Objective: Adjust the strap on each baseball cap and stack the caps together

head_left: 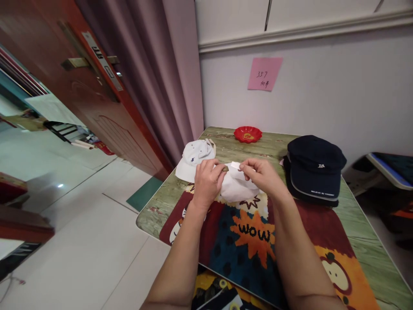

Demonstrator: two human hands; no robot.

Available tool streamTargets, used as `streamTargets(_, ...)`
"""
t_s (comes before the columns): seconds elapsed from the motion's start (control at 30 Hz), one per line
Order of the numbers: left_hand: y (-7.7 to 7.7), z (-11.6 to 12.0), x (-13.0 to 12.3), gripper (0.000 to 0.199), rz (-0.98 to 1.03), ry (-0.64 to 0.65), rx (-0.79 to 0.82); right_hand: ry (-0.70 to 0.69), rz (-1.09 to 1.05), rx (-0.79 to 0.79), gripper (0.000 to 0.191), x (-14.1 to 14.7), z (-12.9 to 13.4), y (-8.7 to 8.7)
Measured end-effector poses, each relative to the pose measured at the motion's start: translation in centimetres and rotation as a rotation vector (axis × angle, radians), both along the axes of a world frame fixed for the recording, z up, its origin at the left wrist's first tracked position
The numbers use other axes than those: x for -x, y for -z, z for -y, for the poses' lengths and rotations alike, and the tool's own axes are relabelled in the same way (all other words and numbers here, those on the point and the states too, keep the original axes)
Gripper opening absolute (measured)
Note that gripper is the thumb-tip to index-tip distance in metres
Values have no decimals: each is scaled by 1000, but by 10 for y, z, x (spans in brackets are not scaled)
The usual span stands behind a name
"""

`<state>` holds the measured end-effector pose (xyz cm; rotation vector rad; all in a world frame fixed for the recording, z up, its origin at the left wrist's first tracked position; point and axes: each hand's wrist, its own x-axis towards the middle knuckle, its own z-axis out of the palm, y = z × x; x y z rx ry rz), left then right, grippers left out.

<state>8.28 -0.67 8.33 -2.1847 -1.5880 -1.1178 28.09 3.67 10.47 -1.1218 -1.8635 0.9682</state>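
A white cap lies on the table between my two hands, with its far side partly hidden. My left hand is closed in a pinch at the cap's upper left, on a small brownish, brass-like buckle. With thumb and forefinger, my right hand grips the end of a short white strap. The strap end and the buckle are apart. Just left of my left hand sits another white cap with a small dark logo on its front.
Dark navy caps are stacked at the right. A red scalloped dish stands at the back of the wood-patterned table. A colourful mat covers the front. A pink note is on the wall, and a wooden door stands left.
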Motion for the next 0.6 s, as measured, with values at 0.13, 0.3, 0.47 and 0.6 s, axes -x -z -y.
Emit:
streamTargets(0.13, 4, -2, -6, 14, 422, 82, 110, -1, 35, 15, 26, 1, -1, 1)
streamTargets(0.3, 19, -6, -12, 20, 896, 163, 256, -17, 5, 21, 26, 4, -4, 5)
streamTargets(0.47, 25, -6, -16, 24, 988, 204, 289, -42, 15, 77, 26, 4, -4, 8)
streamTargets(0.6, 18, -4, -20, 23, 1041, 219, 322, -73, 19, 101, 24, 2, -8, 12)
